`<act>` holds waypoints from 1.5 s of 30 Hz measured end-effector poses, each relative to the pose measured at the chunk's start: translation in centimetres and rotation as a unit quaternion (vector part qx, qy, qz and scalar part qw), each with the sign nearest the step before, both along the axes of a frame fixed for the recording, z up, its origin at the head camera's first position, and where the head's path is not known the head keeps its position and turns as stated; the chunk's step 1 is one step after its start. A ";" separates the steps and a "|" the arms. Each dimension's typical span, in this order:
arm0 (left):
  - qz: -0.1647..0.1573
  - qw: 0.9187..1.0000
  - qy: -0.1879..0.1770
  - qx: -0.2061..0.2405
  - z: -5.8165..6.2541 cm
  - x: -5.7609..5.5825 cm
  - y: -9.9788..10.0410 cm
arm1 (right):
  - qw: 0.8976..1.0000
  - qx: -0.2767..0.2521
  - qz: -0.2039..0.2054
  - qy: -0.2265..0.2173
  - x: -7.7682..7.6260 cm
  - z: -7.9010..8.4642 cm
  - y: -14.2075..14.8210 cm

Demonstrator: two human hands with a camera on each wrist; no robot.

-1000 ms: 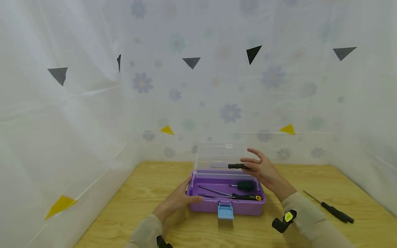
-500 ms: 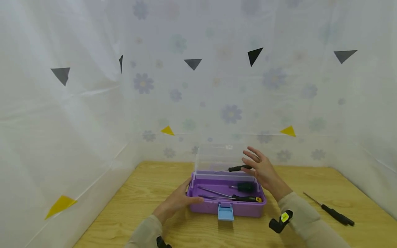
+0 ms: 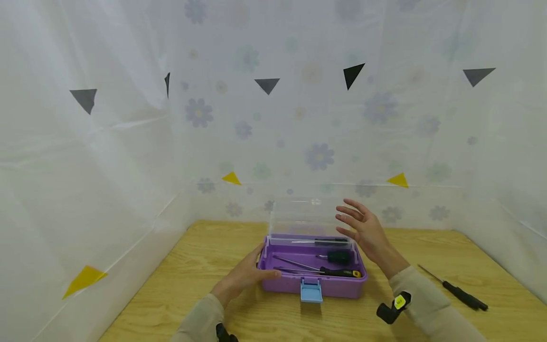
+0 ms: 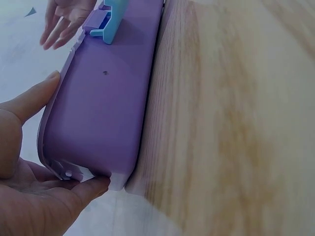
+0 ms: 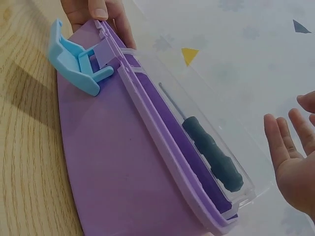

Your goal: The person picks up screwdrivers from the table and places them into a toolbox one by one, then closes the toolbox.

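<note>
A purple toolbox stands on the table, its clear lid raised at the back and its blue latch hanging at the front. My left hand grips the box's left end, thumb over the front rim. My right hand is above the back right corner, fingers spread, holding nothing. Below it, a black-handled screwdriver is at the box's back edge; whether it touches the box I cannot tell. Inside lie a stubby dark green screwdriver and a black-and-yellow-handled screwdriver, with other shafts beside it.
Another black-handled screwdriver lies on the wooden table to the right of the box. White flower-patterned sheeting encloses the table at the back and sides, marked with black and yellow triangles.
My right hand has let go of the black-handled screwdriver, which has dropped to the box's back edge. The hand's fingers have spread and it has risen slightly. The left hand keeps its place.
</note>
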State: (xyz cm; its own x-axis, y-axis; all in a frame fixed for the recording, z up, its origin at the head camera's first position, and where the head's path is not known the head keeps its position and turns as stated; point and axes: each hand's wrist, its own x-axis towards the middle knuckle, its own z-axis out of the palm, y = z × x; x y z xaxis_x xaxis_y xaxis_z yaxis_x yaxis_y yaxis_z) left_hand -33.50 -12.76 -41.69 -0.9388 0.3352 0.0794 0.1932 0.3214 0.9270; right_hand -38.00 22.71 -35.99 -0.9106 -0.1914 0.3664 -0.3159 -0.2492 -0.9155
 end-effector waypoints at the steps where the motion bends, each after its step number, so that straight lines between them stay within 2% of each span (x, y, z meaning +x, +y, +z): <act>1: 0.000 1.000 0.002 0.000 0.1 0.0 0.0 | 1.000 0.003 0.000 0.000 0.1 0.1 0.1; 10: -0.001 1.000 0.008 -0.003 0.2 0.1 0.2 | 1.000 0.010 0.014 0.000 0.9 0.0 1.6; 15: -0.010 1.000 0.008 0.009 0.0 -0.1 0.3 | 1.000 0.011 0.020 0.002 1.1 -0.2 2.3; 36: -0.001 1.000 0.003 -0.002 -0.3 -0.3 -0.2 | 0.998 0.056 0.029 0.014 2.5 -0.2 4.5; 45: -0.012 1.000 -0.002 0.017 -0.2 -0.3 0.2 | 0.997 0.058 0.039 0.019 3.5 0.0 6.4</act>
